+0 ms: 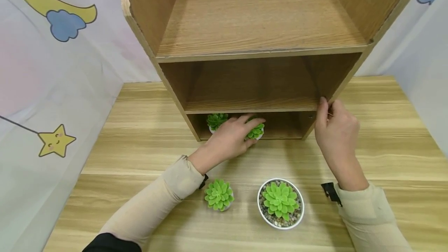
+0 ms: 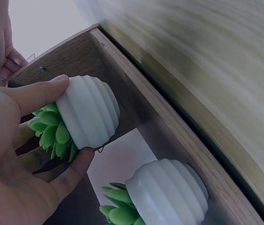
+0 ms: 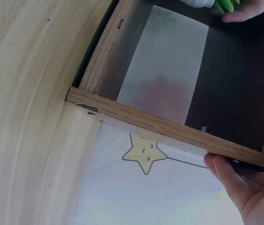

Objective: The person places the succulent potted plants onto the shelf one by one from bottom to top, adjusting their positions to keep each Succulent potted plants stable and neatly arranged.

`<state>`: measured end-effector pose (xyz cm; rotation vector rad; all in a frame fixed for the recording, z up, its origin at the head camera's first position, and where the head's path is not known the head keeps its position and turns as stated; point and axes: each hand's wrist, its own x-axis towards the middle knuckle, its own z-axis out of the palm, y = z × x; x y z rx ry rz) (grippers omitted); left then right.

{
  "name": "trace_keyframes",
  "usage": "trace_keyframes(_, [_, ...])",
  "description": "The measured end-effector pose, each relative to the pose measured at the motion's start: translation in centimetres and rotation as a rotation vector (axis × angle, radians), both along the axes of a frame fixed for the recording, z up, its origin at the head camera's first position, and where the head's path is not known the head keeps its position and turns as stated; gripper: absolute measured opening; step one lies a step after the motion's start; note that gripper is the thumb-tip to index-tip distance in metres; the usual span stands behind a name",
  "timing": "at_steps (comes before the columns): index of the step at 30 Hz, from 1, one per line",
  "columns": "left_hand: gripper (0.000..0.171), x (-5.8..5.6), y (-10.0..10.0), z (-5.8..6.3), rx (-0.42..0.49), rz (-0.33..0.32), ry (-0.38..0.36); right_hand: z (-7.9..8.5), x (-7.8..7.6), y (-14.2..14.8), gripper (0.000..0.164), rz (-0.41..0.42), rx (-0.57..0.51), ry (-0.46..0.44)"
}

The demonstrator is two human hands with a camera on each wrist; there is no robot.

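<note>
Head view: left hand (image 1: 232,135), centre of frame, reaches into the bottom compartment of the wooden shelf unit (image 1: 262,14), its fingers around a small potted succulent (image 1: 256,130), leaves partly covered by the fingers. A second potted succulent (image 1: 216,121) sits just left of it in the same compartment. Right hand (image 1: 337,127), right of centre, pinches the front edge of the unit's right side panel. On the table (image 1: 140,147), lower centre, stand a third small succulent (image 1: 219,195) and, to its right, a larger succulent in a white bowl (image 1: 280,203) with pebbles. Left wrist view: the thumb, upper left, and a finger below it pinch the held succulent's ribbed white pot near its rim; the second pot shows at lower right, apart from it. Handling estimate: pot probably light and stiff, surface perhaps a little slippery, ribs giving some purchase; leaves look plastic and likely to bend, so best hold is the pot wall below the rim. Whether the pot would chip cannot be told. Right wrist view: right hand, lower right, grips the panel edge between thumb and fingers; the left hand and held pot are cropped at upper right.
</note>
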<state>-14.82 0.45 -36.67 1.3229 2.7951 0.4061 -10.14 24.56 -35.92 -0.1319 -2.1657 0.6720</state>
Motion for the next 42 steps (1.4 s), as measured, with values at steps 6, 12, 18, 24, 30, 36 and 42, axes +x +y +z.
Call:
trace_keyframes(6, [0.061,-0.1,-0.2,-0.1,0.022,0.009,0.011,-0.2,-0.1,0.0,0.032,0.007,0.0,0.009])
trace_keyframes(12, [0.06,-0.2,0.1,0.0,-0.013,0.026,0.0,-0.2,0.0,0.1,0.032,0.0,-0.002,0.021])
trace_keyframes(18, [0.06,-0.4,0.2,0.0,-0.022,0.043,-0.014,-0.2,0.0,0.2,0.034,0.0,0.003,0.002])
trace_keyframes(24, [0.058,-0.5,0.3,-0.1,-0.023,0.043,-0.014,-0.2,0.0,0.2,0.034,0.0,0.007,-0.005])
trace_keyframes(30, [0.058,-0.7,0.4,-0.2,-0.019,0.044,-0.012,-0.1,0.1,0.2,0.033,-0.003,0.0,-0.007])
trace_keyframes(36, [0.058,-0.9,0.5,-0.3,-0.01,0.047,-0.026,-0.1,0.0,0.1,0.033,-0.009,-0.004,-0.001])
trace_keyframes(42, [0.058,-1.1,0.5,-0.5,0.007,0.044,-0.048,-0.1,0.0,0.1,0.034,-0.013,-0.001,0.005])
